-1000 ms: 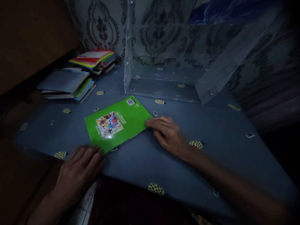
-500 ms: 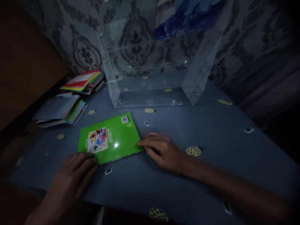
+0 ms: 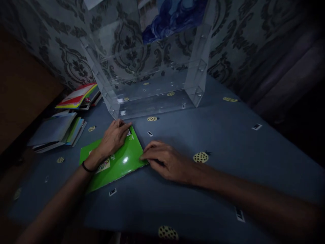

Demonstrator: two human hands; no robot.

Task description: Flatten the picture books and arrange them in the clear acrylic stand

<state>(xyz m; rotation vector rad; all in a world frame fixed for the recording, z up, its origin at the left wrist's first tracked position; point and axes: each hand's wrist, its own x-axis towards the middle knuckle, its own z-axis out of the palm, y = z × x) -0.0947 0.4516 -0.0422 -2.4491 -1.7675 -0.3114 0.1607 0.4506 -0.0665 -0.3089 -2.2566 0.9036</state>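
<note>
A glossy green book (image 3: 127,159) lies on the table, partly covered by my left hand and forearm; a white label and a colourful picture show in part. My left hand (image 3: 114,137), with a dark band at its wrist, reaches across the cover. Its fingers bend over the far edge by the top corner and close on it, their tips partly hidden. At the book's right edge my right hand (image 3: 164,161) pinches near the corner with bent fingers.
A clear acrylic rack (image 3: 152,106) stands behind the book, against patterned wallpaper. To the left are two book stacks, one with a blue-grey cover (image 3: 52,128) on top and one with a red cover (image 3: 76,96). Pineapple prints dot the blue tablecloth (image 3: 203,196).
My left hand has moved from the book's near left corner across the cover to its far edge. My right hand stays at the right edge. The camera view has shifted somewhat.
</note>
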